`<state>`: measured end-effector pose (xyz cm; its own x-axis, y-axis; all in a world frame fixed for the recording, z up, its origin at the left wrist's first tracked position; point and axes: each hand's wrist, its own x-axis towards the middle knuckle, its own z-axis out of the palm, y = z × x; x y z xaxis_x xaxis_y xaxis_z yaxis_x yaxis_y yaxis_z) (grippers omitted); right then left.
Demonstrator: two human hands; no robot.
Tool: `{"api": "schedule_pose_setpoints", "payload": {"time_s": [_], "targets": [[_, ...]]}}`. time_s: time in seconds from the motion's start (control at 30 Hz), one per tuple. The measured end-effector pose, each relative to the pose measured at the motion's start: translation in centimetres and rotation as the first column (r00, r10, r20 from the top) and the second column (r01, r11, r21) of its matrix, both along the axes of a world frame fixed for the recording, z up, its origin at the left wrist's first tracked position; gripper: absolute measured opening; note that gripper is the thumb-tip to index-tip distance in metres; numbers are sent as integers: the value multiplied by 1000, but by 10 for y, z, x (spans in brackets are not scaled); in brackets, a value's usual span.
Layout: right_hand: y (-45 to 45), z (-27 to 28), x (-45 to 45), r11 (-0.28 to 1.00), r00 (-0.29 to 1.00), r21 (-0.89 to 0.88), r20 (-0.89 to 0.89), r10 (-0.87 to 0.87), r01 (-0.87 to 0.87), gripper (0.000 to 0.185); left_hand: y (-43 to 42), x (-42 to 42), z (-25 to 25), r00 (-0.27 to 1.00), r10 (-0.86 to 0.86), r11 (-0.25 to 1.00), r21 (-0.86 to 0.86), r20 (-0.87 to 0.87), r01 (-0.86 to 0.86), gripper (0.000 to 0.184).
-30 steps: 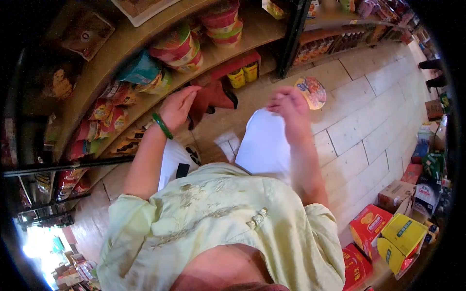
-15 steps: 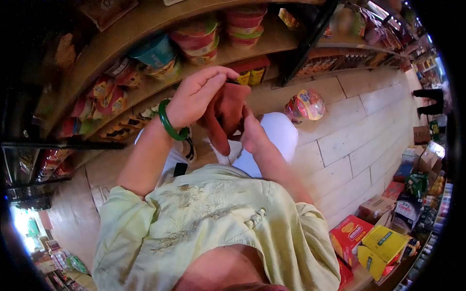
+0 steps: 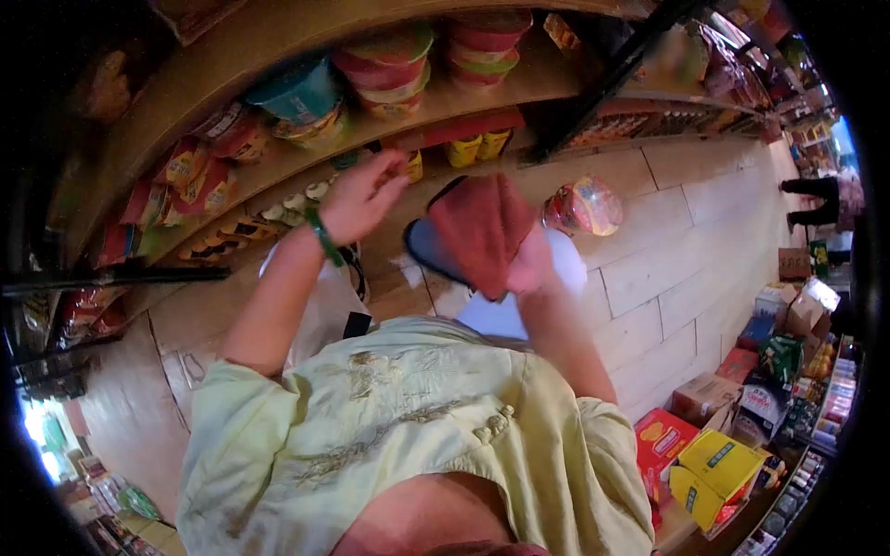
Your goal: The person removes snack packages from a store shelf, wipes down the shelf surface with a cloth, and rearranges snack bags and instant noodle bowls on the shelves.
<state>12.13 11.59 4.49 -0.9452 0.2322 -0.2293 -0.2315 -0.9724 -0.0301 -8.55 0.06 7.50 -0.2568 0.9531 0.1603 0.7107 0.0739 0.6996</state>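
My right hand (image 3: 528,262) is closed on a reddish-brown cloth (image 3: 482,227), which hangs in folds above my knee and is slightly blurred. Off to the left, my left hand (image 3: 364,199) is empty, its fingers loosely bent and apart, with a green bangle (image 3: 324,239) on the wrist. Behind the cloth shows part of a dark-edged, bluish shoe (image 3: 429,246). Stacked instant noodle tubs (image 3: 385,65) stand on the shelf beyond my hands, and small yellow containers (image 3: 464,151) sit below them.
A clear round tub with colourful packs (image 3: 584,206) stands on the tiled floor (image 3: 686,241). Curved wooden shelves (image 3: 514,88) run ahead, with a black post (image 3: 603,88). A yellow carton (image 3: 718,463) and a red box (image 3: 663,440) lie at lower right. Another person's legs (image 3: 811,188) show far right.
My hands have moved apart. The left hand has come off the cloth and shifted left; the right hand has carried the cloth to the right, uncovering the shoe.
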Motion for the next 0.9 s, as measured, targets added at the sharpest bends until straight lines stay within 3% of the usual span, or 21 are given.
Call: {"api": "schedule_pose_setpoints", "payload": {"time_s": [0.03, 0.07, 0.1, 0.13, 0.2, 0.27, 0.33, 0.37, 0.4, 0.43, 0.47, 0.5, 0.53, 0.6, 0.63, 0.67, 0.7, 0.77, 0.83, 0.9], "targets": [[14, 0, 6, 993, 989, -80, -122, 80, -90, 34, -4, -9, -11, 958, -31, 990, -122, 285, 68, 27], [27, -1, 14, 995, 999, 101, 42, -13, 8, 33, -9, -15, -20, 957, -41, 989, -124, 288, 80, 27], [41, -2, 19, 953, 974, 292, 186, -133, 74, 32, -13, -18, -29, 971, -47, 954, -278, 232, 113, 29], [61, -5, 22, 953, 972, 293, 188, -140, 81, 32, -16, -19, -38, 983, -61, 895, -426, 176, 132, 31], [105, -13, 19, 801, 812, 595, 431, -393, 72, 33, -13, -16, -57, 967, -87, 864, -464, 239, 193, 30], [116, 37, -5, 682, 543, 731, 575, -612, -5, 40, -11, -14, -82, 948, -112, 827, -500, 298, 255, 29], [200, -19, -13, 286, 492, 898, 425, -760, -335, 48, -8, -15, -112, 907, -162, 870, -378, 389, 317, 26], [212, -10, -24, 254, 491, 927, 364, -791, -277, 52, -6, -18, -119, 906, -171, 866, -379, 388, 326, 26], [220, 8, -39, 220, 487, 950, 303, -819, -220, 57, -5, -20, -125, 952, -229, 805, -510, 204, 303, 23], [228, 23, -52, 228, 480, 949, 306, -822, -216, 57, -3, -22, -128, 953, -302, 737, -629, 20, 247, 19], [236, 38, -65, 279, 327, 869, 425, -844, -409, 48, 0, -23, -128, 975, -180, 618, -756, 130, 215, 19], [246, 42, -74, 342, 151, 743, 507, -848, -575, 41, -4, -28, -147, 974, -185, 611, -762, 127, 216, 19], [256, 31, -79, 351, 149, 742, 514, -845, -571, 41, -15, -37, -181, 971, -86, 635, -739, 224, 227, 20], [270, -4, -87, -68, 295, 607, 282, -913, -792, 56, -14, -41, -179, 949, 12, 655, -720, 315, 230, 21], [270, -21, -90, -64, 294, 609, 286, -912, -791, 56, 1, -31, -140, 950, -290, 593, -757, 117, 274, 21], [263, -37, -90, -309, 343, 458, -8, -939, -834, 52, 12, -22, -113, 820, -568, 523, -801, -71, 292, 22], [258, -49, -90, -488, 421, 228, -284, -861, -843, 49, 16, -18, -104, 818, -571, 518, -803, -67, 295, 22], [254, -65, -90, -504, 457, 205, -239, -857, -839, 48, 20, -14, -97, 894, -449, 446, -872, -22, 202, 27], [263, -77, -94, -520, 489, 187, -190, -851, -833, 48, 14, -19, -104, 892, -450, 432, -862, 49, 265, 28], [280, -82, -97, -565, 510, 108, -319, -799, -818, 47, 8, -22, -101, 952, -267, 533, -800, 150, 275, 27]]}}
